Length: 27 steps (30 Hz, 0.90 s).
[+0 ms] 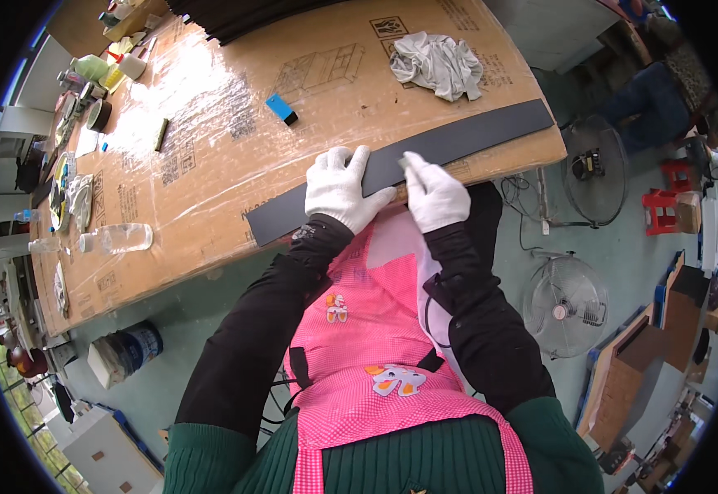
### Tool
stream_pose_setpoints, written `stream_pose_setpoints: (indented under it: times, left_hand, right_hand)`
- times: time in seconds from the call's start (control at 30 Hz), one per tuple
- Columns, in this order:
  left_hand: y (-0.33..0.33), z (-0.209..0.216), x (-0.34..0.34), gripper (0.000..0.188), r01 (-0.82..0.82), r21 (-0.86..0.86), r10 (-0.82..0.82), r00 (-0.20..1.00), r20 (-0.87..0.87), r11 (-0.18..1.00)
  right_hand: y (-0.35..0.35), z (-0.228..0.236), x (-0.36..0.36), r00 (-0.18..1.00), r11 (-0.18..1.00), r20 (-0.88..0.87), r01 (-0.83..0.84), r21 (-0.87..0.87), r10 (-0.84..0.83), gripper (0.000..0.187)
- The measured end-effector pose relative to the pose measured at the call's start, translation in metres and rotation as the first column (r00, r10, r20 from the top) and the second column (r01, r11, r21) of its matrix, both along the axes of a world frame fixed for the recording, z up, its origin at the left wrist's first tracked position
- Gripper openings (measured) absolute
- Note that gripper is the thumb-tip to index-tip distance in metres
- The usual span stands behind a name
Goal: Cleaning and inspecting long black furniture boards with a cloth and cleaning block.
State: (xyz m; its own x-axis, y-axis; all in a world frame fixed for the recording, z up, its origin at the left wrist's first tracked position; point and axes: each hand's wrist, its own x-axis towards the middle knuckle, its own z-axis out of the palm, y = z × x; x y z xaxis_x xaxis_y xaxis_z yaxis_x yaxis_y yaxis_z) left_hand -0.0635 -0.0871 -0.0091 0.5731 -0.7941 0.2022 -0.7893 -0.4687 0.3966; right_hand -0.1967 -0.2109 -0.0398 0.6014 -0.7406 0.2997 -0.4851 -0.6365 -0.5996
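Nearest: pink checked apron [367, 329], just beside the counter [334, 107]. Next, at the counter's near edge: gloved left hand [338, 191] on the dark grey strip [474, 136], with fingers released and laid flat, seemingly pressing, not grasping. Just right of it, over the strip's near edge: gloved right hand [439, 198], with fingers clenched; cannot tell if pinching anything small. Looks like a brace-and-work step: steadying with the left, working the edge with the right. Probably calls next for firm left pressure and an even right-hand stroke, without skidding the strip. On the strip itself: long, narrow, flat, smooth, straight-edged, apparently stiff; lying slantwise along the counter's near edge. Beyond, well apart: blue block [279, 107] with black end. Farther: crumpled pale cloth [437, 66]; dark stack [268, 15] at the far side.
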Motion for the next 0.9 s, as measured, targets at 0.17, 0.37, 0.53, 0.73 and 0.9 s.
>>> stream_pose_setpoints:
  times: [0.17,0.37,0.53,0.73,0.9]
  left_hand:
    - [0.071,0.027,0.058,0.094,0.239,0.109,-0.236,0.971,-0.038,0.965]
    - [0.16,0.015,0.113,0.107,0.408,0.281,-0.438,0.898,0.05,0.869]
    - [0.155,0.007,0.114,0.098,0.42,0.248,-0.454,0.886,0.099,0.873]
    - [0.158,0.005,0.116,0.097,0.405,0.247,-0.433,0.899,0.07,0.881]
    - [0.16,0.006,0.116,0.098,0.389,0.25,-0.416,0.908,0.061,0.886]
  right_hand:
    - [-0.061,0.007,-0.023,0.969,0.954,0.068,0.22,0.204,-0.238,0.029]
    - [0.02,0.001,-0.004,0.997,0.992,0.067,-0.056,0.114,0.048,0.021]
    - [-0.042,-0.007,-0.022,0.945,0.953,0.153,0.27,0.139,-0.29,0.025]
    - [0.099,0.013,0.032,0.965,0.967,-0.082,-0.245,0.072,0.251,0.02]
    - [0.087,0.022,0.035,0.932,0.898,0.26,-0.326,0.295,0.253,0.027]
